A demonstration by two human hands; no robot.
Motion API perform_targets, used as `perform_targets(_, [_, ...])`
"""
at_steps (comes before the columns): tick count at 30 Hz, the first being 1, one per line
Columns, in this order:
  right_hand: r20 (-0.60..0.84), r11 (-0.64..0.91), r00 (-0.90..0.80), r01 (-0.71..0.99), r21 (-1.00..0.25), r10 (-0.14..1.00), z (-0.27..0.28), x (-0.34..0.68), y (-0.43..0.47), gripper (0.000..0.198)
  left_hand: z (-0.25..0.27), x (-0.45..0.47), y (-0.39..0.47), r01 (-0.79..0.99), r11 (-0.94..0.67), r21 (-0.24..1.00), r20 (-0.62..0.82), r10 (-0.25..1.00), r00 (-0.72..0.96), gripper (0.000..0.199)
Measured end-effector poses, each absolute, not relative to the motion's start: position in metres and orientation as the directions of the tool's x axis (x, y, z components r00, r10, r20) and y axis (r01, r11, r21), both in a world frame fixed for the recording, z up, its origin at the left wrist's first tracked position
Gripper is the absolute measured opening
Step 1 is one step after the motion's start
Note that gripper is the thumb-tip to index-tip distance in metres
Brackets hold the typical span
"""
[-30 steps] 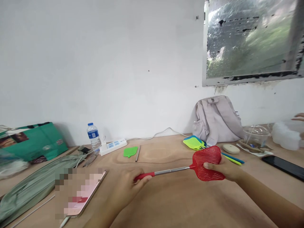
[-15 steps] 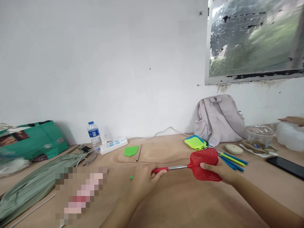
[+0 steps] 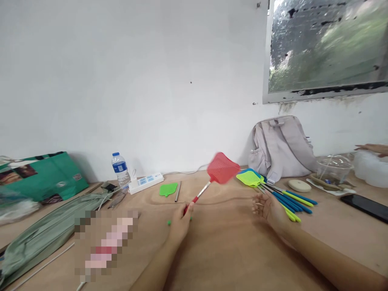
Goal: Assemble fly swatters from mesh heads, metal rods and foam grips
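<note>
On my feed, the left hand [image 3: 181,220] has its grip closed around the red handle of a fly swatter [image 3: 223,167], just left of the middle of the table [image 3: 221,254]. The swatter slants far and right, its head seemingly raised and blurred. I judge it light: the thin perforated head should flex easily, while the metal shaft looks stiff but slick. I'd trust the handle for a hold; squeezing the head would probably bend it. To its right, the right hand [image 3: 270,208] has its grip spread, fingers loosely curled with nothing in them; it is beside the bundled swatters [image 3: 292,202], though I can't tell whether it touches their blue and yellow-green handles.

For containers, I start far left with a green bag [image 3: 57,178] lying low, contents hidden from me. Next, a blue-capped bottle [image 3: 119,167] stands near the wall, its lower part clear; I can't read a liquid level. Right of the middle, a pale backpack [image 3: 281,149] leans on the wall, its inside unseen. Further right is a clear plastic cup [image 3: 336,165]; something small and blue shows through, whether inside or behind I can't say. At far right, another person's hand [image 3: 373,148] is over translucent white containers [image 3: 372,171], contents unclear.
</note>
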State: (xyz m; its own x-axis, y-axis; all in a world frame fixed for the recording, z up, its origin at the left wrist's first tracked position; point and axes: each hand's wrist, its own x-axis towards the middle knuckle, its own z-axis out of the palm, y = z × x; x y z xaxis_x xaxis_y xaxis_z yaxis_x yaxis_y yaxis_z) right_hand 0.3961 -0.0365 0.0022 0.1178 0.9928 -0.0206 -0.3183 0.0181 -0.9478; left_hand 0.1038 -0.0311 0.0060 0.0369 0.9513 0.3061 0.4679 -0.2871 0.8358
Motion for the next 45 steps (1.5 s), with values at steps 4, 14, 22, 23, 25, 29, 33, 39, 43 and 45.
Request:
perform_targets(4, [0.025, 0.027, 0.022, -0.08, -0.996, 0.999, -0.007, 0.378, -0.04, 0.029, 0.002, 0.124, -0.036, 0.27, -0.252, 0.929, 0.255, 0.967, 0.025, 0.051])
perform_targets(14, [0.114, 0.182, -0.391, 0.141, -0.973, 0.913, 0.011, 0.293, -0.054, 0.044, -0.019, 0.165, -0.074, 0.064, -0.157, 0.986, 0.101, 0.847, 0.522, 0.051])
perform_targets(22, [0.38, 0.423, -0.204, 0.594, -0.685, 0.902, 0.016, 0.342, -0.053, 0.031, -0.002, 0.136, -0.066, 0.47, -0.564, 0.679, 0.229, 0.772, 0.594, 0.023])
perform_targets(23, [0.422, 0.413, -0.148, 0.635, -0.653, 0.894, 0.017, 0.358, -0.049, 0.03, 0.0, 0.131, -0.063, 0.532, -0.59, 0.608, 0.26, 0.781, 0.568, 0.022])
perform_targets(25, [0.467, 0.334, -0.044, 0.759, -0.56, 0.883, 0.018, 0.396, -0.038, 0.034, 0.003, 0.119, -0.054, 0.624, -0.614, 0.483, 0.33, 0.788, 0.519, 0.022])
perform_targets(29, [0.428, 0.109, 0.09, 0.902, -0.418, 0.899, 0.009, 0.474, -0.019, 0.04, 0.008, 0.097, -0.033, 0.753, -0.55, 0.36, 0.449, 0.81, 0.377, 0.023])
perform_targets(33, [0.392, 0.072, 0.038, 0.963, -0.261, 0.919, -0.009, 0.519, -0.009, 0.025, 0.007, 0.079, -0.017, 0.841, -0.342, 0.419, 0.435, 0.889, 0.145, 0.021])
perform_targets(39, [0.356, 0.002, 0.078, 0.976, -0.219, 0.931, -0.024, 0.516, -0.003, 0.031, 0.003, 0.068, -0.009, 0.886, -0.16, 0.435, 0.377, 0.926, -0.018, 0.018])
perform_targets(43, [0.366, 0.043, 0.032, 0.98, -0.195, 0.93, -0.025, 0.501, -0.005, 0.04, 0.003, 0.068, -0.009, 0.888, -0.115, 0.446, 0.303, 0.953, -0.029, 0.019])
perform_targets(45, [0.388, 0.057, 0.01, 0.985, -0.161, 0.922, -0.028, 0.494, -0.006, 0.044, 0.004, 0.069, -0.01, 0.887, -0.106, 0.449, 0.273, 0.962, -0.023, 0.019])
